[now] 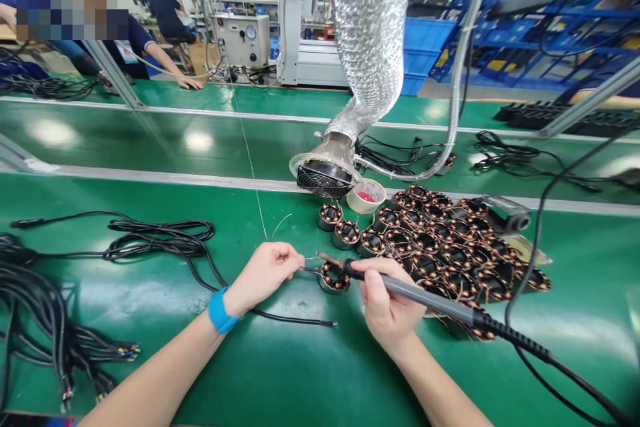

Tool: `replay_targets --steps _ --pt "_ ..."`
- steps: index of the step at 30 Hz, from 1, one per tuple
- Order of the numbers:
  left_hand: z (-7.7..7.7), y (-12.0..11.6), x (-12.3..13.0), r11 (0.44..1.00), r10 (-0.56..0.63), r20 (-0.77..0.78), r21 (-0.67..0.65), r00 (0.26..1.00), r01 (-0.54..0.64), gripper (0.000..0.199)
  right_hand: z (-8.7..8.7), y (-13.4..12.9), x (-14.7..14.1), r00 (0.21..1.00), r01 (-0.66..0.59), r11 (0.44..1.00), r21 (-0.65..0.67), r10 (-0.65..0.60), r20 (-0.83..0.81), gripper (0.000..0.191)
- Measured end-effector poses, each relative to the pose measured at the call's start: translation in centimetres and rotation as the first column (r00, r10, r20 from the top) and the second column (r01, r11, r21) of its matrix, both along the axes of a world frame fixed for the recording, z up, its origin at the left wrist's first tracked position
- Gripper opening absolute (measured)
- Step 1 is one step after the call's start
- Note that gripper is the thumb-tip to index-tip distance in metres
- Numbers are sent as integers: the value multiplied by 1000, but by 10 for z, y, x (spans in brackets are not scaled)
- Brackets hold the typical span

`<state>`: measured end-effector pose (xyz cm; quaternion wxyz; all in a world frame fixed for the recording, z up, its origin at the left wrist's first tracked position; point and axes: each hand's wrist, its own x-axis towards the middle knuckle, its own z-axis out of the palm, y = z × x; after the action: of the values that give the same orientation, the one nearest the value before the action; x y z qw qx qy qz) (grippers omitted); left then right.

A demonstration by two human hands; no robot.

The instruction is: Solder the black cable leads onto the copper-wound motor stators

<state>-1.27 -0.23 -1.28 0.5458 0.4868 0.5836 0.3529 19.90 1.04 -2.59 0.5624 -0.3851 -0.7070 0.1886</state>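
Left hand (pixel 265 273), blue-wristbanded, is extended low over the green bench mat (pixel 150 360), fingers pinched shut on a thin black cable end (pixel 306 269). Right hand (pixel 385 303) is wrapped around a grey-handled soldering iron (pixel 400 288), its tip held over a round copper-wound stator (pixel 334 277) resting on the mat between both hands.

Grey soldering iron (pixel 415 293) tilted, tip at copper-wound stator (pixel 334 277) w/ thin wire (pixel 310 270) on green bench.
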Motion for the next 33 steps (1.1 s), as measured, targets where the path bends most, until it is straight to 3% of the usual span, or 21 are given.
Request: replay_targets --steps 7,18,33 --pt "1 0 -1 1000 -3 2 -4 1000 3 30 14 -1 -6 989 -87 985 149 67 135 16" --pt "1 0 0 1000 2 -25 11 1000 -1 33 13 -1 -9 987 -124 990 72 116 107 17" --pt "4 0 1 1000 8 -34 11 999 -8 31 17 -2 -11 989 -121 990 71 114 97 18"
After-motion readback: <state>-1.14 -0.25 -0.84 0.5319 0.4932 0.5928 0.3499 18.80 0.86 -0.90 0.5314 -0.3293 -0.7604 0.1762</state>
